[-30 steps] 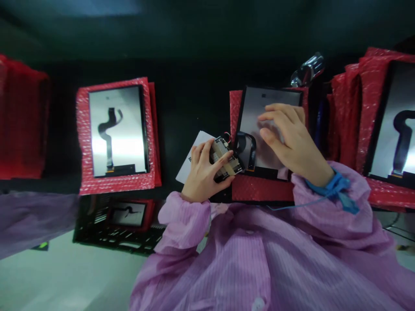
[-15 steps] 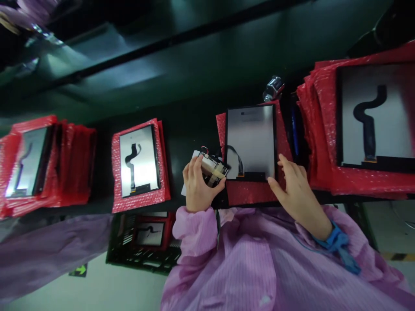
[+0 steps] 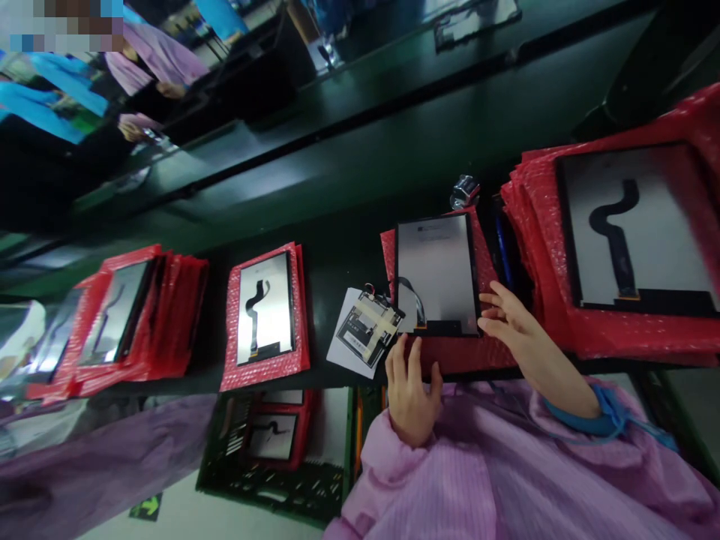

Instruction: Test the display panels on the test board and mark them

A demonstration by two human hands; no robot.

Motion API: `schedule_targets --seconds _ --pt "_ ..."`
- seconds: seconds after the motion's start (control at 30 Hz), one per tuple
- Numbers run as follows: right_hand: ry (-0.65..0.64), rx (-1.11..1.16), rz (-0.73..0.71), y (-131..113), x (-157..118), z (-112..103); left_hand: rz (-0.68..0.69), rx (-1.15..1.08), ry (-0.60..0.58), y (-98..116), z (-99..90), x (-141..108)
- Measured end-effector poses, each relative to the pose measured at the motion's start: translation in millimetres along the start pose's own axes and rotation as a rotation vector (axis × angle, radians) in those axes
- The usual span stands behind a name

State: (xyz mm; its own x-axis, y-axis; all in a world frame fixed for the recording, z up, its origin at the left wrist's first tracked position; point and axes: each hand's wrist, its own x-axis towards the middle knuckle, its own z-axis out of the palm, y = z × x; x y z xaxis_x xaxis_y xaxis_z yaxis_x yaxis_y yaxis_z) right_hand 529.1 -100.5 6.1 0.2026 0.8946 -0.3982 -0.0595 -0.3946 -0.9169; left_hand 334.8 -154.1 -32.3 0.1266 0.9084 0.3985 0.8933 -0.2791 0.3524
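A display panel (image 3: 439, 262) lies with its silvery back up on a red bubble-wrap sheet (image 3: 450, 360), a dark ribbon cable curling at its lower left. My left hand (image 3: 413, 397) is at the panel's lower left corner, fingers apart and nothing held. By the right edge of the panel is my right hand (image 3: 514, 326), its fingers spread; whether they touch the edge I cannot tell. Just left of the panel, a small circuit board (image 3: 365, 326) with yellowish tape rests on a white card (image 3: 340, 352).
Panels on red bubble wrap are stacked at right (image 3: 646, 225), with another panel (image 3: 264, 307) and a pile (image 3: 169, 330) at left. A shiny metal cylinder (image 3: 466, 193) stands behind. Below the bench is a green crate (image 3: 270, 495). A co-worker's sleeve (image 3: 101, 457) reaches in at lower left.
My left hand has let go of the circuit board, leaving it on the white card, and moved right to the panel's lower corner. My right hand stays near the panel's right edge. The view has shifted.
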Motion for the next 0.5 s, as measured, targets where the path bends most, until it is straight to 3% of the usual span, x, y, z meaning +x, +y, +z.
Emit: schedule_targets --seconds 0.23,0.37,0.5 --pt "-0.015 0.165 0.1 -21.7 18.1 4.6 -0.01 -0.013 0.052 -4.1 9.0 1.2" --pt "0.015 0.01 -0.093 -15.2 39.4 17.5 -0.006 -0.088 0.065 -7.1 3.1 5.2" --pt "0.093 -0.133 -0.258 -9.4 53.1 34.0 -0.013 -0.153 0.164 -42.1 -15.5 15.6"
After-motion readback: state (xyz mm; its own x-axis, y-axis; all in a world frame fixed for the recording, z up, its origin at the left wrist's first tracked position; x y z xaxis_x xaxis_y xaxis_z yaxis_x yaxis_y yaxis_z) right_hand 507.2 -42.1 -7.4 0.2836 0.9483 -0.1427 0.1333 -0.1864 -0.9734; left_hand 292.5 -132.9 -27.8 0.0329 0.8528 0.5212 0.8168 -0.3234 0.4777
